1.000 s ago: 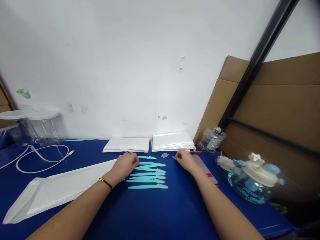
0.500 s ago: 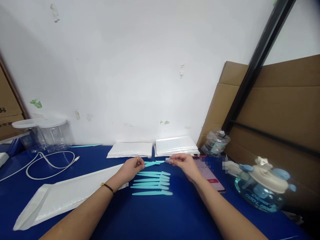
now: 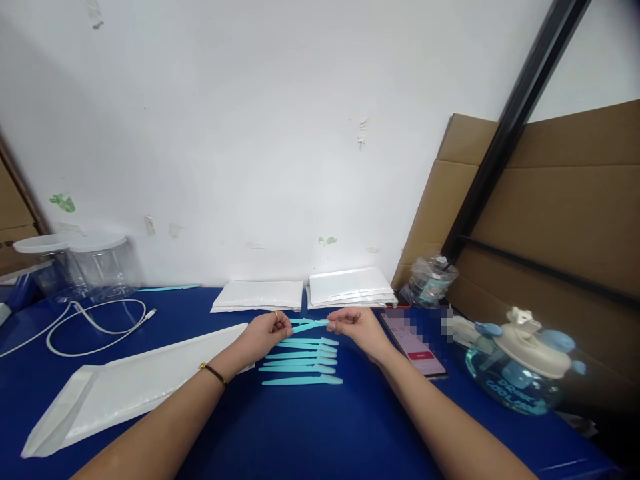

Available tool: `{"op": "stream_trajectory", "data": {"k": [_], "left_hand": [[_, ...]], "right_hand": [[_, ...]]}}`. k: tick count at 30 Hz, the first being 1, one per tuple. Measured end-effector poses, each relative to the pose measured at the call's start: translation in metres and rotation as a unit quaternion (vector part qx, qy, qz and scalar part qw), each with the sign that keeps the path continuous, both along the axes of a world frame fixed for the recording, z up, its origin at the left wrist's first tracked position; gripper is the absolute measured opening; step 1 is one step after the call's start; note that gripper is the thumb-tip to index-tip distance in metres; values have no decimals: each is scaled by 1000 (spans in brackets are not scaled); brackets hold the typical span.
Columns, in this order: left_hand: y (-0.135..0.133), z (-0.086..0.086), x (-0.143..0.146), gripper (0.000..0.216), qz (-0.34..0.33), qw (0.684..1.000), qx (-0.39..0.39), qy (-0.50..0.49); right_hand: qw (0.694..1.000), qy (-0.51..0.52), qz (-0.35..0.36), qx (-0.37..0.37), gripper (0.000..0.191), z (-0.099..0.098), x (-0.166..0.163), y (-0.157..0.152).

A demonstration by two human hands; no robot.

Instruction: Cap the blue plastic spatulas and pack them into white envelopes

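Note:
My left hand [image 3: 273, 330] is closed round the handle of a turquoise eyebrow razor [image 3: 309, 327], which points right. At its blade end, my right hand [image 3: 353, 325] pinches the small clear blade cap, mostly hidden by the fingertips. The cap and the razor's tip meet there; how far the cap sits on the blade I cannot tell. Just behind the held razor, part of another turquoise razor shows. Below the hands, several more razors [image 3: 299, 369] lie in a row on the blue table, blade ends to the right.
A long white padded mailer [image 3: 135, 387] lies at left. Two piles of white mailers [image 3: 257, 295] rest against the wall. A phone [image 3: 417, 347] and a blue-tinted water bottle [image 3: 520, 367] stand right. Clear jars [image 3: 103, 267] and a white cable [image 3: 100, 330] are left; one razor [image 3: 170, 288] lies behind.
My right hand has moved left, bringing the clear cap from just off the razor's tip to the blade end. My left hand keeps its hold. The view has shifted slightly.

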State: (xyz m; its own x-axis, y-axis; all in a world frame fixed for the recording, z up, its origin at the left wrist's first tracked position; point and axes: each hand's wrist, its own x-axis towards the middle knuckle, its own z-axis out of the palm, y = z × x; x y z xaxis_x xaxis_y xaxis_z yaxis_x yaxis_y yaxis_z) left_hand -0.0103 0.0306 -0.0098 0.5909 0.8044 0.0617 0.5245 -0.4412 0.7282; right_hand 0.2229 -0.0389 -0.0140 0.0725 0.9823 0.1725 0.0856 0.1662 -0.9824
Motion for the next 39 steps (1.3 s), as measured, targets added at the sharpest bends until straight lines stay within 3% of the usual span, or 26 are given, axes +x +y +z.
{"op": "stream_trajectory", "data": {"k": [5, 8, 12, 15, 18, 21, 26, 30, 34, 39], "left_hand": [[-12, 8, 1, 30, -35, 999, -10, 34], [-9, 8, -1, 25, -12, 995, 69, 72], [5, 0, -7, 28, 49, 966, 218, 131], [13, -8, -10, 24, 60, 960, 221, 163], [15, -11, -9, 15, 66, 963, 205, 162], [14, -8, -9, 9, 70, 963, 205, 157], [11, 1, -10, 10, 59, 974, 174, 130], [8, 3, -9, 15, 47, 989, 119, 78], [8, 2, -9, 19, 53, 994, 82, 41], [10, 1, -8, 20, 53, 996, 68, 17]], "right_hand": [[997, -39, 61, -27, 33, -3, 5, -2], [990, -141, 13, 14, 27, -4, 22, 4], [933, -326, -117, 96, 15, -11, 45, 16], [902, -411, -98, 89, 20, -19, 50, 23], [890, -445, -81, 66, 14, -24, 46, 27], [894, -439, -69, 48, 3, -25, 44, 26], [905, -420, -49, 46, 5, -25, 44, 20], [937, -348, -26, 26, 2, -23, 40, 19], [970, -241, 15, 3, 14, -16, 37, 15], [981, -183, 55, -13, 26, -9, 32, 12]]}}
